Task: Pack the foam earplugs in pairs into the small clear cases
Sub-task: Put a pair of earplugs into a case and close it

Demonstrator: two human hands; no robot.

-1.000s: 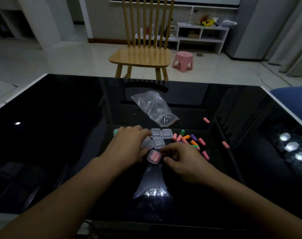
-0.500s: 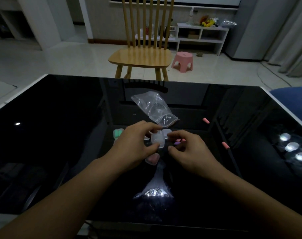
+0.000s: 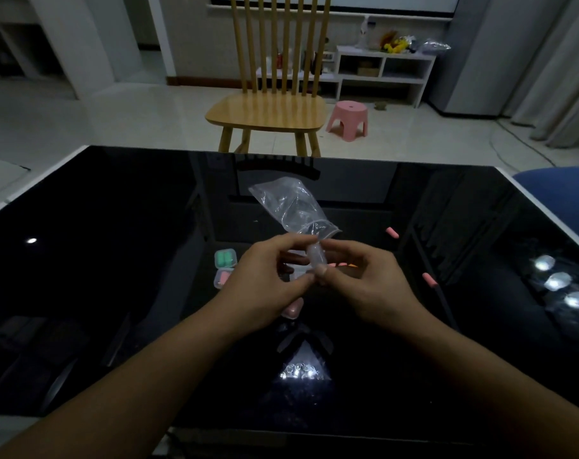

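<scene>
My left hand [image 3: 265, 279] and my right hand [image 3: 364, 283] meet above the black glass table [image 3: 116, 260], both pinching one small clear case [image 3: 315, 258] held on edge between the fingertips. Left of my left hand lie a case with green earplugs [image 3: 225, 259] and a case with pink earplugs [image 3: 222, 279]. Another filled pink case [image 3: 293, 308] shows below my hands. Loose pink earplugs lie at the right: one [image 3: 392, 232] farther back, one [image 3: 430, 280] nearer. A few orange and pink earplugs [image 3: 342, 265] peek out behind my right hand; the rest is hidden.
An empty clear plastic bag [image 3: 291, 207] lies just behind my hands. A wooden chair [image 3: 268, 111] stands past the table's far edge, with a pink stool [image 3: 347, 119] beside it. A blue seat [image 3: 559, 190] is at the right corner.
Both hands left the filled pink case on the table. My left hand picked an empty clear case from the cluster and raised it; my right hand joined and the case is now turned on edge.
</scene>
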